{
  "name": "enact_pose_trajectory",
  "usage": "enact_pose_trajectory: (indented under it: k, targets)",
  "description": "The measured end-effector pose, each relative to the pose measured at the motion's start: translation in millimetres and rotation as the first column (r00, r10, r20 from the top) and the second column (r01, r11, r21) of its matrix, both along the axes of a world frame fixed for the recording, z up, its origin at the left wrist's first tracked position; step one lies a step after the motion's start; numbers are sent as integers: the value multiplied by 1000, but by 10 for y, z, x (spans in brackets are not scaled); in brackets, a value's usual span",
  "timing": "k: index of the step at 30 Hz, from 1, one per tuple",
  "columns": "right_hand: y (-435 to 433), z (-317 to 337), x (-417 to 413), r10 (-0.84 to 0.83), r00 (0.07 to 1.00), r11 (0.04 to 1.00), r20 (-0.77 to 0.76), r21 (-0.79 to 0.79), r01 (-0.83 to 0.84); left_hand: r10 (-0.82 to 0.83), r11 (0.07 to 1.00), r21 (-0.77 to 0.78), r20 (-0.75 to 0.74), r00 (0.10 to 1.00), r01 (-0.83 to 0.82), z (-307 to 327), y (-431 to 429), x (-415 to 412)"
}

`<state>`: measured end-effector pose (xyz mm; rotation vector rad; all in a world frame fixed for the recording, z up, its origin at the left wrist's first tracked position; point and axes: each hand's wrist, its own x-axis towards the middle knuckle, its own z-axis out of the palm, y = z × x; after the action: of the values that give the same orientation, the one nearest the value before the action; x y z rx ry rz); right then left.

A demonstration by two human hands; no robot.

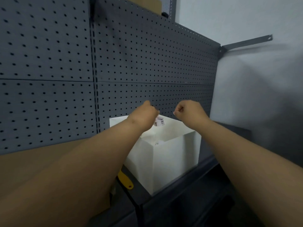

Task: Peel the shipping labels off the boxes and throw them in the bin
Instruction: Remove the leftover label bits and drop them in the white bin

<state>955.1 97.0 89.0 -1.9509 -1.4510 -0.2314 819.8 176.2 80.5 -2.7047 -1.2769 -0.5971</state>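
A white open-topped bin (173,154) stands on the dark shelf against the grey pegboard. My left hand (144,116) hovers over the bin's opening, its fingers pinched on a crumpled white shipping label (159,122) with a barcode that hangs just below the fingertips. My right hand (190,113) is beside it, over the bin's far right rim, curled into a loose fist with nothing visible in it. A scrap of white paper (158,142) lies inside the bin. A brown cardboard box (29,164) sits at lower left, mostly hidden behind my left forearm.
A yellow-handled tool (126,180) lies on the shelf between the cardboard box and the bin. The grey pegboard (147,63) rises right behind the bin. A metal bracket (246,42) joins the pegboard to the white wall at right. The shelf's front edge (172,190) runs below the bin.
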Motion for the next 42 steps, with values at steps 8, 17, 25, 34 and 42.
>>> enact_pose_trajectory:
  k: [8,17,25,34,42]
  targets:
    - [141,-96,30,6,999,999,41,-42,-5,67,994,102,-173,983,-49,-31,46,21]
    - [198,-126,57,16,999,999,30,-42,-15,38,997,-61,-207,978,-52,-105,139,63]
    - [190,-134,27,61,997,994,47,-89,-57,6,995,-101,-165,986,-23,-91,136,23]
    - [149,-135,-56,69,996,991,63,-118,-61,43,997,-61,-95,995,-49,-71,97,-38]
    - [37,-133,-80,80,995,990,53,-117,-73,-76,993,-87,69,995,81,-99,45,-95]
